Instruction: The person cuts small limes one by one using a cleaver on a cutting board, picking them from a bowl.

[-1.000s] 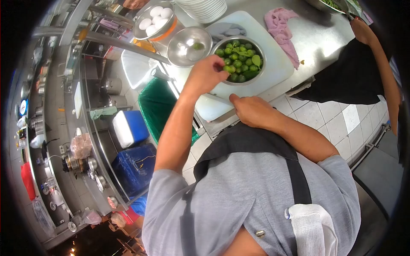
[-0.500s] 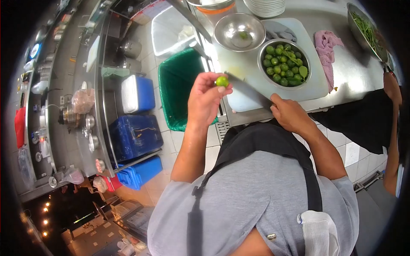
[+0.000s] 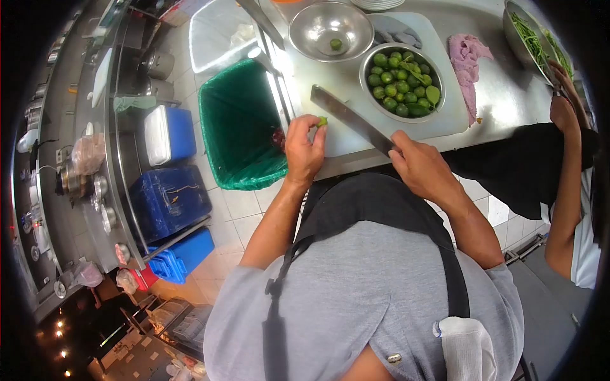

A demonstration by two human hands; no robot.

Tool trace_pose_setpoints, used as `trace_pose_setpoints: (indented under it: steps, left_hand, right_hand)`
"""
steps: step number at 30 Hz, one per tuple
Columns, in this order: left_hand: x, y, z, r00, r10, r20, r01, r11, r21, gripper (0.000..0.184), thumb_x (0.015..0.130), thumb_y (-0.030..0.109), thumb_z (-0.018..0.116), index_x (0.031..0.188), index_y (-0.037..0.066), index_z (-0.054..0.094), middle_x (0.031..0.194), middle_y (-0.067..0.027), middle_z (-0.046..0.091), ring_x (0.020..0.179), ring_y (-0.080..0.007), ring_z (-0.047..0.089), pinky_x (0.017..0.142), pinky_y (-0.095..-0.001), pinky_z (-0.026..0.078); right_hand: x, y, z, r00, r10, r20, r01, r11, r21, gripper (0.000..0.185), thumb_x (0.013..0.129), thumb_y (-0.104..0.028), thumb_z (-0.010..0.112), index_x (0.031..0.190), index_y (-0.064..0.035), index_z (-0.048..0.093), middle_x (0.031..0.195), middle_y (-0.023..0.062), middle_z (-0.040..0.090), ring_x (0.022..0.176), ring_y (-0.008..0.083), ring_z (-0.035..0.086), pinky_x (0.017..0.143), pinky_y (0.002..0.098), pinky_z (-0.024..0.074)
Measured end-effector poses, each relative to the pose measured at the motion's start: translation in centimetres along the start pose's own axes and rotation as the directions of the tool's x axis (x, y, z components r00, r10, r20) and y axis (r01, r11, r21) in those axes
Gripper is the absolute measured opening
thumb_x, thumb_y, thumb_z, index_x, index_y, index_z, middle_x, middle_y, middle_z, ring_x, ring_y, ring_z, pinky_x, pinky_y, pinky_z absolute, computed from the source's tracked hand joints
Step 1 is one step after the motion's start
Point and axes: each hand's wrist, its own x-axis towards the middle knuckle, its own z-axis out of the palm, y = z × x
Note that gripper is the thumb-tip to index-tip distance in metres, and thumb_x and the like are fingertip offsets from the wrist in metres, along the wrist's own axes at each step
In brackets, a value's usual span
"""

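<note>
My left hand [image 3: 304, 151] pinches a small green lime [image 3: 322, 121] between thumb and fingertips at the left edge of the white cutting board [image 3: 337, 145]. In my right hand [image 3: 424, 164] is the handle of a wide-bladed knife [image 3: 351, 118]. Its blade slants over the board, with the tip pointing up and left, apart from the lime. A metal bowl full of whole limes [image 3: 398, 81] and a few green leaves stands on the board beyond the knife. Behind the blade, a shallower steel bowl [image 3: 309, 32] holds one green piece [image 3: 335, 44].
Left of the counter stands a bin with a green liner [image 3: 241, 127]. A pink cloth [image 3: 467, 70] lies right of the board, and a grey cloth [image 3: 395, 32] behind the limes. At right, another person's hands [image 3: 564, 105] work at a pan of green vegetables [image 3: 530, 39].
My left hand has turned and come down closer to the board with the lime. The knife now sits more over the board. The whole view has shifted slightly.
</note>
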Motion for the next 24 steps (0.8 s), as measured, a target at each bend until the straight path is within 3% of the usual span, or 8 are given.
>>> trace_pose_setpoints:
  steps: [14, 17, 20, 23, 24]
  left_hand:
    - [0.6, 0.5, 0.6, 0.999, -0.018, 0.047, 0.014, 0.997, 0.082, 0.018, 0.092, 0.005, 0.077, 0.108, 0.001, 0.070, 0.101, -0.0147, 0.070, 0.091, -0.0287, 0.071, 0.082, -0.0380, 0.057]
    - [0.6, 0.5, 0.7, 0.999, -0.009, 0.042, 0.005, 0.996, 0.084, 0.018, 0.092, 0.005, 0.077, 0.107, 0.000, 0.070, 0.101, -0.0150, 0.070, 0.092, -0.0294, 0.071, 0.082, -0.0389, 0.057]
    - [0.3, 0.7, 0.5, 0.999, 0.034, 0.037, -0.037, 0.996, 0.083, 0.017, 0.091, 0.004, 0.077, 0.106, 0.000, 0.069, 0.101, -0.0151, 0.070, 0.092, -0.0302, 0.071, 0.083, -0.0395, 0.057]
    - [0.1, 1.0, 0.0, 0.980, 0.180, 0.081, -0.187, 0.978, 0.094, 0.022, 0.087, 0.001, 0.075, 0.107, 0.002, 0.068, 0.103, -0.0180, 0.069, 0.097, -0.0386, 0.066, 0.087, -0.0450, 0.053]
    - [0.4, 1.2, -0.2, 0.993, 0.095, 0.067, -0.099, 0.993, 0.058, 0.021, 0.087, 0.002, 0.076, 0.106, 0.001, 0.068, 0.102, -0.0170, 0.069, 0.094, -0.0342, 0.067, 0.086, -0.0416, 0.054]
  right_hand:
    - [-1.5, -1.5, -0.6, 0.993, 0.071, 0.091, -0.070, 0.997, -0.021, 0.019, 0.105, -0.016, 0.054, 0.114, -0.0015, 0.046, 0.091, 0.0298, 0.069, 0.087, 0.0554, 0.064, 0.077, 0.0630, 0.0472]
    - [1.6, -1.0, 1.5, 0.994, 0.034, 0.105, -0.033, 0.999, -0.009, 0.019, 0.105, -0.015, 0.053, 0.115, -0.0015, 0.045, 0.090, 0.0306, 0.069, 0.086, 0.0552, 0.065, 0.077, 0.0633, 0.0470]
    - [4.1, -0.9, 2.9, 0.994, 0.008, 0.105, -0.011, 1.000, 0.026, 0.020, 0.105, -0.015, 0.054, 0.116, -0.0009, 0.046, 0.088, 0.0314, 0.068, 0.087, 0.0544, 0.066, 0.078, 0.0635, 0.0477]
    - [4.2, -0.6, 3.3, 0.998, -0.015, 0.059, 0.014, 1.000, 0.024, 0.021, 0.104, -0.014, 0.054, 0.117, 0.0000, 0.047, 0.088, 0.0312, 0.069, 0.086, 0.0539, 0.067, 0.078, 0.0634, 0.0492]
    - [4.2, -0.7, 3.2, 0.998, -0.012, 0.058, 0.011, 1.000, 0.023, 0.020, 0.104, -0.014, 0.054, 0.117, 0.0002, 0.048, 0.088, 0.0310, 0.070, 0.086, 0.0535, 0.068, 0.078, 0.0631, 0.0497]
